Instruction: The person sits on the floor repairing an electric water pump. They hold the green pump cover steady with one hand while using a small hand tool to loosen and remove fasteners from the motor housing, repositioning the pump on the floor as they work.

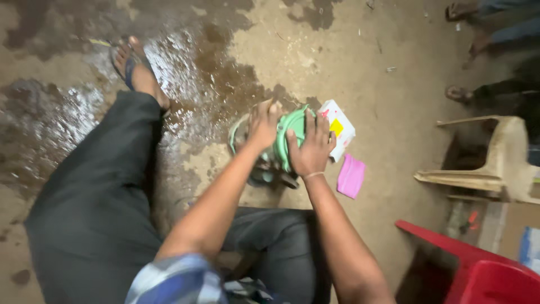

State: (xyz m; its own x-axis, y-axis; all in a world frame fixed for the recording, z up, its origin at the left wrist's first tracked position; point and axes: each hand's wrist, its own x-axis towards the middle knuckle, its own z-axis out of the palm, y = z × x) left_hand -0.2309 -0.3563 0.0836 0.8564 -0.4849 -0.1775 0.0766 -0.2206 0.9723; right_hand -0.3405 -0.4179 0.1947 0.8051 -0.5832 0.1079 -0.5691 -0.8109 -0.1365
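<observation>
Green round casing (292, 126); pink cloth (351, 176); red chair (484, 270).

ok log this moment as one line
left hand: on green round housing | right hand: gripping its rim | floor: wet patches | nearby: white box, pink cloth
</observation>
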